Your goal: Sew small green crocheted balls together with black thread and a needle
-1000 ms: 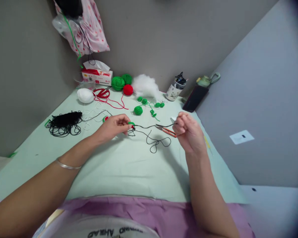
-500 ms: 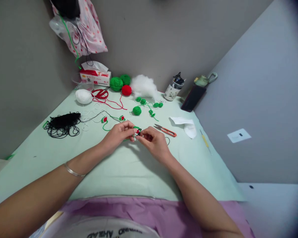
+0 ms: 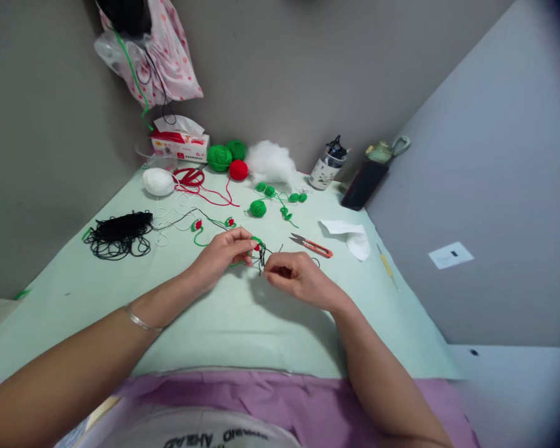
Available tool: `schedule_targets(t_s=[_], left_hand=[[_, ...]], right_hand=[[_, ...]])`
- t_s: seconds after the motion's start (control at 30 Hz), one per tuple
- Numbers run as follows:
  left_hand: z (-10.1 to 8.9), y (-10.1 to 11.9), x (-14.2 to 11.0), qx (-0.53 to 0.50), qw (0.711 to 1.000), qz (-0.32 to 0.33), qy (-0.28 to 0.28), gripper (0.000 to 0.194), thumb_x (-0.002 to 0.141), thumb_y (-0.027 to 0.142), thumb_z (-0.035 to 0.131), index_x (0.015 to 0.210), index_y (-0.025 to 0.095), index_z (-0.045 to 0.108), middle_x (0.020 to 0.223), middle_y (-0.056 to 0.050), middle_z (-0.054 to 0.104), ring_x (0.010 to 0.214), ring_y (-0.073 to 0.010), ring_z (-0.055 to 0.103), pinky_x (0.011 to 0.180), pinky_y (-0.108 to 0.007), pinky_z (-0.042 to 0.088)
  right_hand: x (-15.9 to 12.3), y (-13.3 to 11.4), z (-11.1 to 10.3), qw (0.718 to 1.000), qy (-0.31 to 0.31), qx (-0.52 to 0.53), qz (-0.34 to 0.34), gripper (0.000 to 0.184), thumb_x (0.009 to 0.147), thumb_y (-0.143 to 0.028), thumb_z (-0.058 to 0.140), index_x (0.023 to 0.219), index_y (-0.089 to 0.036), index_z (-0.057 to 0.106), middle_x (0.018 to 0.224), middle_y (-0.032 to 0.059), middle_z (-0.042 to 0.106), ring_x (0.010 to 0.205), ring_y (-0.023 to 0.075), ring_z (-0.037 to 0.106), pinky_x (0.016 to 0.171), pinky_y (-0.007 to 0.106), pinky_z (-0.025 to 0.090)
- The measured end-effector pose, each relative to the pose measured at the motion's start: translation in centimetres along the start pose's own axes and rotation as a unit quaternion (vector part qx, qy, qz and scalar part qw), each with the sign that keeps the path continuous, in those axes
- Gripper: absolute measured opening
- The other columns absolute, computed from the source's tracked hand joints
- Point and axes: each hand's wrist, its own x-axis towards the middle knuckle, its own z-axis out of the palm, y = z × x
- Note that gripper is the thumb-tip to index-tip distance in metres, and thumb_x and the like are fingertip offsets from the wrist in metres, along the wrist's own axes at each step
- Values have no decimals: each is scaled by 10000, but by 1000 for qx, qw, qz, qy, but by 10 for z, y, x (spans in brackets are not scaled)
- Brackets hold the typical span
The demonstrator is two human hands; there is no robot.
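Note:
Between the thumb and fingers of my left hand is a small green and red crochet piece. Black yarn hangs from it in loose strands and loops. Close by on the right, my right hand is closed in a pinch at the black yarn; its fingertips are partly hidden. Two similar small green and red crochet pieces, one a left piece and one a right piece, lie beyond my left hand. Orange-handled thread snips rest past my right hand.
A black yarn bundle lies left. Behind are a white yarn ball, red scissors, a tissue box, green yarn balls, stuffing and small green pieces. Rightward are white paper, a yellow crochet hook and a phone.
My right hand came in from the right, where it pulled the black yarn taut, to the crochet piece, then drew slightly down and away. My left hand shifted slightly right, still holding the piece.

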Motion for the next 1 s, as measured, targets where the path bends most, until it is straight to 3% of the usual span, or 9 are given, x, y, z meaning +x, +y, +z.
schedule_targets(t_s=[0.1,0.2,0.3,0.43,0.57,0.67,0.9,1.0], left_hand=[[-4,2,3,-43,999,1,32,260,750,301,778,806,166,564,678,47,573,575,-84,570,616,-219,490],[-4,4,3,-51,998,-3,34,265,745,291,784,795,164,556,675,47,567,568,-79,558,601,-209,489],[2,2,0,-33,999,-3,14,251,772,299,767,781,159,558,669,45,559,575,-82,564,615,-213,489],[8,-5,-4,-5,1000,5,1,242,816,325,740,791,166,560,695,41,584,607,-90,595,632,-217,465],[9,-10,-5,3,1000,3,-2,228,827,336,728,798,175,569,693,44,589,610,-90,585,651,-232,456],[10,-10,-5,10,1000,-1,5,225,811,334,732,782,177,573,677,49,583,596,-89,581,623,-230,433],[10,-7,-4,2,1000,-5,18,215,772,301,738,745,164,574,645,45,570,569,-80,562,585,-203,427],[4,-7,1,-41,998,-6,55,208,751,285,743,759,159,579,655,44,560,550,-71,539,565,-190,450]], right_hand=[[-1,4,-2,1000,-10,15,7,133,905,-217,584,802,-172,655,687,-33,562,605,87,449,557,215,339],[2,7,2,993,116,6,-11,158,930,-283,618,825,-176,668,726,-13,606,605,93,460,558,226,347],[6,9,10,968,235,-65,-65,145,920,-283,667,818,-182,656,725,-7,587,604,99,458,577,237,357],[11,12,23,927,289,-200,-134,144,940,-298,655,856,-181,649,721,0,551,604,109,478,576,245,359],[14,15,30,897,286,-315,-125,173,980,-226,545,840,-191,639,745,17,564,616,121,502,582,253,364],[14,14,30,896,279,-324,-123,178,965,-160,511,841,-190,635,745,17,566,627,123,516,590,247,375],[7,5,21,943,179,-225,-169,152,924,-120,526,839,-176,639,760,11,559,636,108,516,610,229,402],[4,-1,17,978,82,-118,-154,95,885,-116,587,862,-175,658,785,6,585,655,102,531,621,221,417]])
